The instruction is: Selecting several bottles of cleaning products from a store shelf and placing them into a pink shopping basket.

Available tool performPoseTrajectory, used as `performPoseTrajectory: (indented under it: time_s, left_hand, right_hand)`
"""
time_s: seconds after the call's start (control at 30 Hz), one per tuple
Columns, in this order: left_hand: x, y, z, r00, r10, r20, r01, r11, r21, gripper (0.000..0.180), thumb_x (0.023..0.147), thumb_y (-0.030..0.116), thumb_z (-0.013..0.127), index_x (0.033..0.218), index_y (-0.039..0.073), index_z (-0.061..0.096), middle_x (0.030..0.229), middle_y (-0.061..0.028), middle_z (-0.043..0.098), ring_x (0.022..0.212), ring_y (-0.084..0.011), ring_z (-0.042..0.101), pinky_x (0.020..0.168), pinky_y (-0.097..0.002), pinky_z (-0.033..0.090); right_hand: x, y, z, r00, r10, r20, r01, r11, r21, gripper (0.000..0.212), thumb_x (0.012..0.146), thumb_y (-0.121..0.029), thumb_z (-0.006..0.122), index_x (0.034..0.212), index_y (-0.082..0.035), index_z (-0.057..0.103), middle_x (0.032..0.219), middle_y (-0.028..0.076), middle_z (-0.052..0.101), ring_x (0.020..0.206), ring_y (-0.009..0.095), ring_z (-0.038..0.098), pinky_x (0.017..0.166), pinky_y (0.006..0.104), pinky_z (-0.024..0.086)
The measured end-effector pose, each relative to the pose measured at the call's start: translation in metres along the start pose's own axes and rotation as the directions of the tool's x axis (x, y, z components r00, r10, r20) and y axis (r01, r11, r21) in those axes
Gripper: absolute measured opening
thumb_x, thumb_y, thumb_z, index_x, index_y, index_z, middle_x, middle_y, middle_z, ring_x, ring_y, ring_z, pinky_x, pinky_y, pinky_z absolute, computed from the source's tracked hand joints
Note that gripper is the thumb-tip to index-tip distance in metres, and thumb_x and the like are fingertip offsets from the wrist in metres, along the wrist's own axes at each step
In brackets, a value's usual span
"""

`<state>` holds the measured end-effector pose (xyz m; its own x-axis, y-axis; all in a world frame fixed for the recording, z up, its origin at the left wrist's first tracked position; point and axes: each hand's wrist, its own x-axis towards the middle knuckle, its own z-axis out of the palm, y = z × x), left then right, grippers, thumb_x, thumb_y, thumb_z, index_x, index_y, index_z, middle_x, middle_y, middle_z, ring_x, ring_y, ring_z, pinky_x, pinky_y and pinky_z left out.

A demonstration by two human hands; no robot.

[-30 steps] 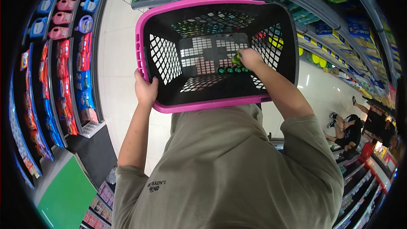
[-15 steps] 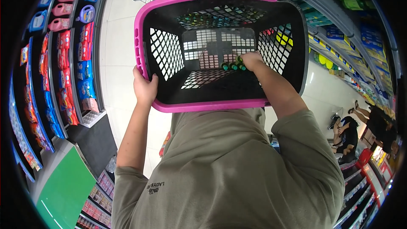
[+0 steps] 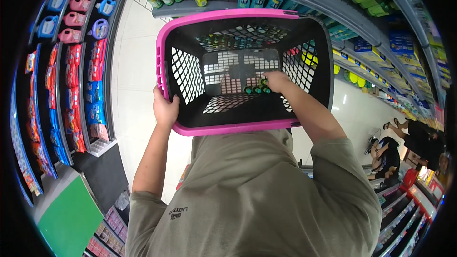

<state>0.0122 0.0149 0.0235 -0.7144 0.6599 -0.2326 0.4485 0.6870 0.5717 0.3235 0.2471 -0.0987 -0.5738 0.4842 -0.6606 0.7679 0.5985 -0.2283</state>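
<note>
A black mesh shopping basket [image 3: 238, 126] with a pink rim and handle is held in front of my body, its opening facing me. My left hand [image 3: 165, 108] is closed round the pink rim at the left side, thumb on the inside. Down in the basket, several small green-capped bottles [image 3: 257, 90] stand close together near the bottom. Reaching in from the right, my right hand [image 3: 277, 82] has its fingers curled at the top of a green bottle [image 3: 264, 82] beside them; part of the grip is hidden.
Beyond the basket runs a shelf [image 3: 328, 1] with green and teal bottles. Racks of detergent jugs [image 3: 74, 19] and red and blue bags [image 3: 96, 102] line the left. Boxed goods [image 3: 402, 43] fill the right shelves. Two people [image 3: 386, 154] are farther off at right.
The basket has shifted slightly down and left in view, with both hands moving along with it. My right hand stays at the bottles inside.
</note>
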Motion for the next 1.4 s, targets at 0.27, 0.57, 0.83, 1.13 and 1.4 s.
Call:
performPoseTrajectory:
  time_s: [0.27, 0.57, 0.83, 1.13, 1.4]
  left_hand:
    - [0.001, -0.011, 0.002, 0.999, 0.045, -0.015, -0.046, 0.998, -0.038, 0.060, 0.077, 0.008, 0.064, 0.130, -0.001, 0.036, 0.105, -0.0226, 0.065, 0.095, -0.0374, 0.065, 0.083, -0.0417, 0.050]
    - [0.007, -0.021, 0.009, 0.987, 0.149, -0.067, -0.153, 0.987, -0.056, 0.059, 0.075, 0.010, 0.062, 0.127, -0.001, 0.038, 0.098, -0.0247, 0.065, 0.089, -0.0427, 0.063, 0.078, -0.0472, 0.049]
    - [0.008, -0.025, 0.010, 0.983, 0.168, -0.079, -0.173, 0.984, -0.053, 0.060, 0.074, 0.011, 0.061, 0.128, -0.001, 0.037, 0.099, -0.0262, 0.064, 0.091, -0.0440, 0.062, 0.079, -0.0477, 0.049]
    - [0.007, -0.024, 0.009, 0.982, 0.172, -0.078, -0.177, 0.982, -0.062, 0.059, 0.074, 0.011, 0.061, 0.127, -0.001, 0.037, 0.099, -0.0269, 0.064, 0.091, -0.0445, 0.062, 0.079, -0.0481, 0.049]
    - [0.005, -0.017, 0.007, 0.987, 0.139, -0.078, -0.143, 0.989, -0.043, 0.062, 0.073, 0.011, 0.062, 0.128, -0.001, 0.037, 0.099, -0.0269, 0.064, 0.092, -0.0445, 0.062, 0.080, -0.0486, 0.049]
  right_hand:
    - [-0.104, -0.006, -0.076, 0.501, 0.030, -0.865, 0.160, 0.979, 0.127, 0.033, 0.077, -0.011, 0.069, 0.110, -0.007, 0.064, 0.114, 0.015, 0.064, 0.109, 0.034, 0.058, 0.094, 0.0421, 0.046]
    - [-0.161, 0.054, -0.024, 0.359, 0.649, -0.670, -0.354, 0.759, 0.546, 0.060, 0.087, -0.027, 0.063, 0.138, -0.004, 0.040, 0.123, 0.023, 0.057, 0.114, 0.041, 0.054, 0.095, 0.0452, 0.044]
    - [-0.161, 0.040, -0.034, 0.391, 0.748, -0.536, -0.402, 0.663, 0.632, 0.058, 0.089, -0.037, 0.058, 0.134, -0.004, 0.045, 0.119, 0.024, 0.059, 0.107, 0.041, 0.059, 0.091, 0.0461, 0.047]
    - [-0.154, 0.051, -0.047, 0.312, 0.798, -0.516, -0.466, 0.602, 0.648, 0.050, 0.087, -0.043, 0.058, 0.121, -0.007, 0.057, 0.116, 0.019, 0.061, 0.108, 0.037, 0.059, 0.090, 0.0479, 0.046]
    - [-0.134, -0.006, -0.201, 0.056, 0.290, -0.955, 0.117, 0.949, 0.294, 0.030, 0.085, -0.032, 0.064, 0.101, -0.007, 0.066, 0.103, 0.013, 0.066, 0.099, 0.034, 0.061, 0.086, 0.0414, 0.047]
